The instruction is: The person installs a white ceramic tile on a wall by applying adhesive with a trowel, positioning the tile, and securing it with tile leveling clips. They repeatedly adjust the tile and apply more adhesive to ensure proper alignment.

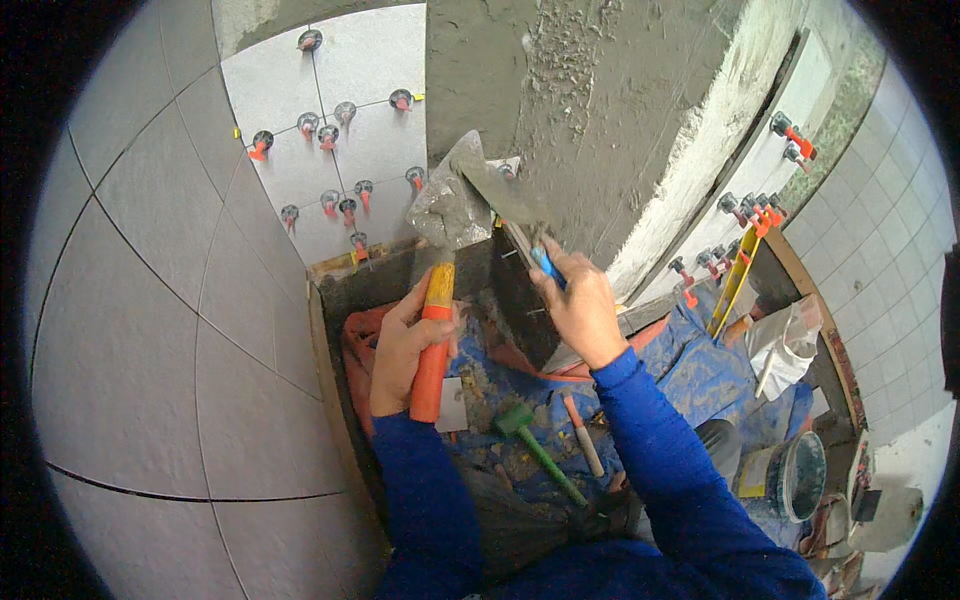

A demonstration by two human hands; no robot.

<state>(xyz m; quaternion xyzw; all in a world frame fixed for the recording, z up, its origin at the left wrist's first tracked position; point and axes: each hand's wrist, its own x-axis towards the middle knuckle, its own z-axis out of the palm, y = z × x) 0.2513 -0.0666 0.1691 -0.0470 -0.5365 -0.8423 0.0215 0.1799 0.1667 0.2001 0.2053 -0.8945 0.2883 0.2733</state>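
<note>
My left hand [405, 345] is wrapped round the orange and yellow handle of a trowel [432, 370]. Its metal blade, smeared with wet grey mortar, points up toward the wall corner. In my right hand [583, 305] is a second tool, a blue-handled trowel [500, 190]; its grey-coated blade overlaps the first one. Part of that blue handle is hidden by my fingers. Both blades are in front of the mortar-covered wall [600, 110], close to the light grey tiles [370, 70] fitted with red and black levelling clips.
On a blue tarp [690, 350] below lie a green mallet [540, 455] and a tool with a red and wooden handle [583, 435]. To the right are a yellow level [735, 285], a white bag [785, 345] and a bucket [800, 478]. Large grey tiles [150, 300] cover the left wall.
</note>
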